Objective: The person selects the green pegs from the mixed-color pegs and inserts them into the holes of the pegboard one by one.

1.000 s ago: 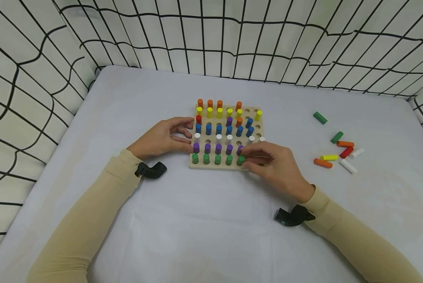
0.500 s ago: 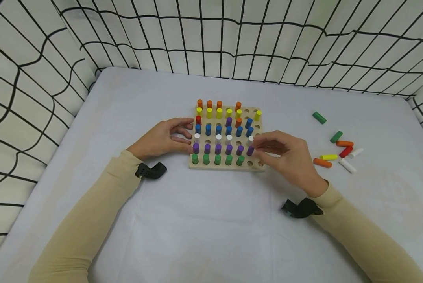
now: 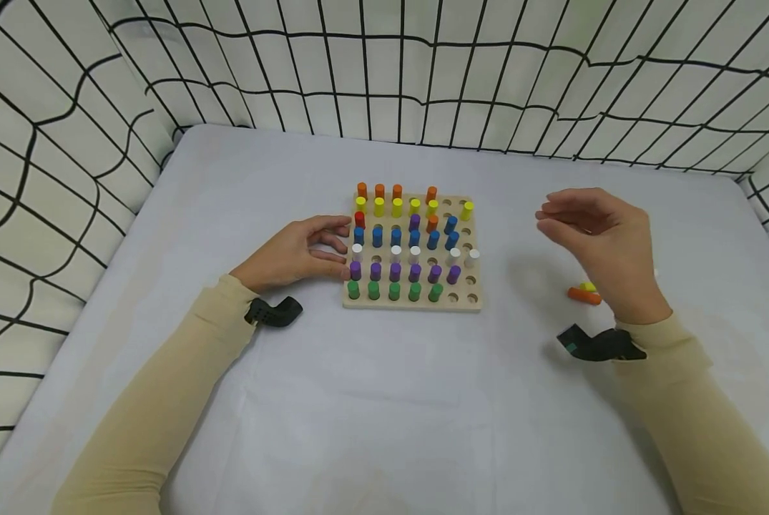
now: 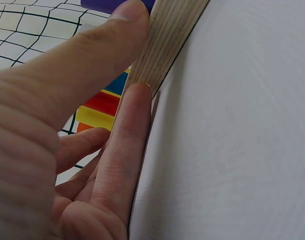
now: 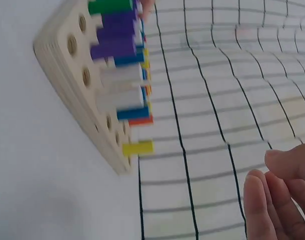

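A wooden pegboard [image 3: 461,287] lies on the white table, its round pegs standing in rows of holes. Green pegs [image 3: 393,290] make up the front row, and purple pegs [image 3: 414,272] stand right behind. Farther back come white, blue, mixed, yellow and orange rows, with some bare holes. My left hand [image 3: 290,250] rests at the board's left side; the left wrist view has the thumb and a finger [image 4: 130,130] against its layered edge. Off to the right, my right hand [image 3: 606,247] hangs above the table with bent, relaxed fingers and nothing seen between them.
Below the right hand lie loose pegs, among them an orange peg [image 3: 584,295] and a yellow peg [image 3: 588,286]; that hand hides others. Black-lined white netting [image 3: 384,68] walls the table at the back and left.
My right hand let go of a purple peg, which now stands at the right of its row, and moved up and right over the loose pegs. My left hand stayed in place.
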`<state>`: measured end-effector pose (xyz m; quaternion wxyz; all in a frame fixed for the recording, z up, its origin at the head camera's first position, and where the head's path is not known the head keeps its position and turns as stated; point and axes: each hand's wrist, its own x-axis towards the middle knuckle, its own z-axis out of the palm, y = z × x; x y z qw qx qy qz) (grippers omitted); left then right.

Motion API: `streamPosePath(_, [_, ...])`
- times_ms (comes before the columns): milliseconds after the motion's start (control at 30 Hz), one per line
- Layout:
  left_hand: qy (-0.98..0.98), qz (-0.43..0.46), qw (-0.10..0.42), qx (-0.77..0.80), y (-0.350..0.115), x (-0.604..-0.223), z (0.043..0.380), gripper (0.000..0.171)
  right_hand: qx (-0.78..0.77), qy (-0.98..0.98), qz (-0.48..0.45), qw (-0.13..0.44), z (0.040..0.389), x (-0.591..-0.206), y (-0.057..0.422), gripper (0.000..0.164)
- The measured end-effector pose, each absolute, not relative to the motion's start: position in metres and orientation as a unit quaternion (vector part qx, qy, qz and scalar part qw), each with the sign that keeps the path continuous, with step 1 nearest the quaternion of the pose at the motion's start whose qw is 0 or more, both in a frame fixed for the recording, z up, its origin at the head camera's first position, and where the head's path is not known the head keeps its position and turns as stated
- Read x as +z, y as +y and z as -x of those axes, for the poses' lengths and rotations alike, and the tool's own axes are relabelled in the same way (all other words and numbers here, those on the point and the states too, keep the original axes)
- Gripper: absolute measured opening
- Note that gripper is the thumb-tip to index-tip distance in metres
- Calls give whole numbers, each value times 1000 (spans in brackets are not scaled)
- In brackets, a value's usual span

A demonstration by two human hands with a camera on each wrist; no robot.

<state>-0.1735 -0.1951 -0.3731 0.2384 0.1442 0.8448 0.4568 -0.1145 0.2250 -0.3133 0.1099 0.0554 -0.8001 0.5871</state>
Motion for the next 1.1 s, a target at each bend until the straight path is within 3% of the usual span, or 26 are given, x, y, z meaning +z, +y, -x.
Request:
streamPosePath(667, [844,-153,239,454,-195,-373,172,89,472,-875,87,64,136,-331,304,38])
streamPosePath(1100, [846,-142,238,456,-195,-375,174,89,395,-913,104,9,137,-334,323,47])
